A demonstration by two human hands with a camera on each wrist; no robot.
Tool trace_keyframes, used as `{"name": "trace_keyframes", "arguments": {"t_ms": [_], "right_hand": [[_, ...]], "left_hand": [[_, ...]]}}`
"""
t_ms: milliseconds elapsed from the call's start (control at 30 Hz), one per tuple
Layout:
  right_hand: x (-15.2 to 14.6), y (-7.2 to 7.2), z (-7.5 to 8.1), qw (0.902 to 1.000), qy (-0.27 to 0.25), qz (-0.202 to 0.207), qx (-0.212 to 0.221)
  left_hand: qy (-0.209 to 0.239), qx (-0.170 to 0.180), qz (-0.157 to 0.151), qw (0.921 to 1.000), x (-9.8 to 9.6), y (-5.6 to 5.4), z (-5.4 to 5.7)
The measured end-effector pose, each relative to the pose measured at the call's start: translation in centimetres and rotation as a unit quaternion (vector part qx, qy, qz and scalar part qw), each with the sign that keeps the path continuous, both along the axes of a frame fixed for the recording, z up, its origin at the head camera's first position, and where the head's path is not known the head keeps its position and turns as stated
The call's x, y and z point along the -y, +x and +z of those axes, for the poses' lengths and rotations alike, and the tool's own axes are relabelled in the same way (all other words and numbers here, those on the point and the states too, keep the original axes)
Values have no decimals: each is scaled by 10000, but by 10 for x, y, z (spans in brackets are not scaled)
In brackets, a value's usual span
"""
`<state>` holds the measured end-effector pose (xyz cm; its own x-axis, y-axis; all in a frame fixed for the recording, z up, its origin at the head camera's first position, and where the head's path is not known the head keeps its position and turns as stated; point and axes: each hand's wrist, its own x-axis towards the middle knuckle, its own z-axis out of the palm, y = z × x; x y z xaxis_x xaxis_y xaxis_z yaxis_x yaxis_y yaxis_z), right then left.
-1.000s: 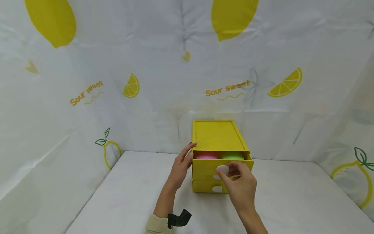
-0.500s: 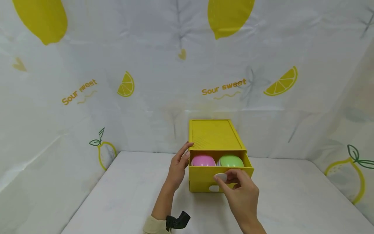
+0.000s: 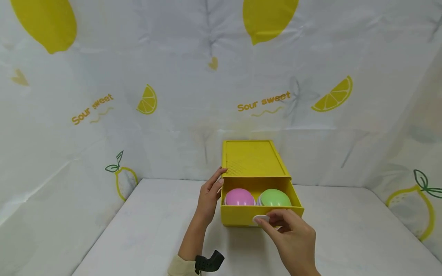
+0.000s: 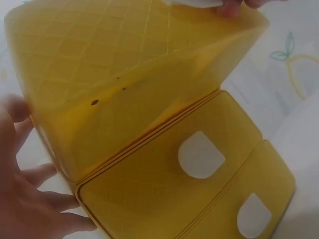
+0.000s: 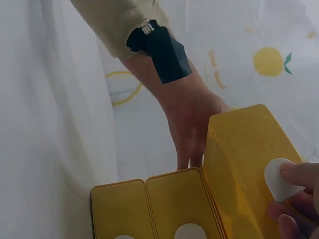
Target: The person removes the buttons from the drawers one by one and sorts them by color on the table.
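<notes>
Pinching a white tab, the right hand had its thumb and index finger brought together on the tab; the remaining fingers were bent in beneath, partly hidden. Tab was fixed to the front of a yellow drawer, which stood well out of its cabinet, toward the right fingers.

Left hand: fingers mostly straight and spread, resting along the cabinet side nearest them, 1 fingertip at the top edge. Flat contact, not a grip.

Just beyond the right fingertips, behind the drawer front, lay 2 rounded items, side by side with a narrow gap. Pink item sat on the left fingers' side; green item sat nearer the right hand. White showed at the lower edge of each. Their bases were hidden by the drawer front.

Beneath the extended drawer, by the left fingers in the left wrist view: 2 more drawer fronts, pushed in, each with its own smaller-looking tab.

Farther back from the left fingers, at the wrist: black device, with a beige sleeve behind it. White tabletop lay below both hands. Well past all fingertips, behind the cabinet, rose a white lemon-print sheet, "Sour sweet" lettered on it 2 times.
</notes>
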<state>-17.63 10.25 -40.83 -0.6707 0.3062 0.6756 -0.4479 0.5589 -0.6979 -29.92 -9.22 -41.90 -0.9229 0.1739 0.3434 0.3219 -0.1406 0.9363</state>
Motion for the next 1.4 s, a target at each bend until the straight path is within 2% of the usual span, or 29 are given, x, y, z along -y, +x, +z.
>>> {"name": "trace_keyframes", "arguments": {"t_ms": [100, 267, 400, 500, 600, 667, 767, 833, 933, 1033, 1133, 1200, 1300, 1400], "right_hand": [[-2, 6, 4, 9998, -124, 76, 125], [0, 16, 10, 9977, -166, -117, 648], [-1, 19, 9, 9974, -113, -143, 703], [-7, 22, 7, 9986, 181, 58, 486], [-20, 24, 10, 9958, 691, 593, -125], [-31, 26, 19, 9885, 1040, 963, -526], [-45, 23, 43, 9785, 1418, 1301, -744], [-52, 15, 59, 9738, 1594, 1485, -657], [-62, -5, 76, 9662, 1777, 1862, -121], [-71, -29, 84, 9466, 2078, 2346, 759], [-76, -51, 87, 9153, 2550, 2725, 1516], [-78, -61, 88, 8936, 2949, 2816, 1877], [-78, -72, 89, 8693, 3452, 2853, 2095], [-78, -80, 90, 8460, 3898, 2998, 2063]], "left_hand": [[71, -55, -51, 9999, -1, -1, 0], [114, -72, -27, 9999, 0, -1, -1], [88, -78, 40, 9999, 0, -2, -1], [54, -95, 68, 9999, 0, -2, -2], [8, -104, 65, 9999, 0, -1, -2], [-16, -124, 20, 9999, 0, -1, -2], [-36, -164, 20, 9999, 0, -1, -2], [-49, -193, 35, 9998, 0, -2, -2], [-34, -205, 46, 9998, 1, -1, -2], [-35, -228, 19, 9997, 2, -1, -3], [-45, -243, 20, 9997, 2, -2, -5], [-69, -253, 45, 9996, 2, -3, -5], [-90, -289, 81, 9995, 2, -3, -6], [-85, -336, 105, 9993, 1, -2, -5]]}}
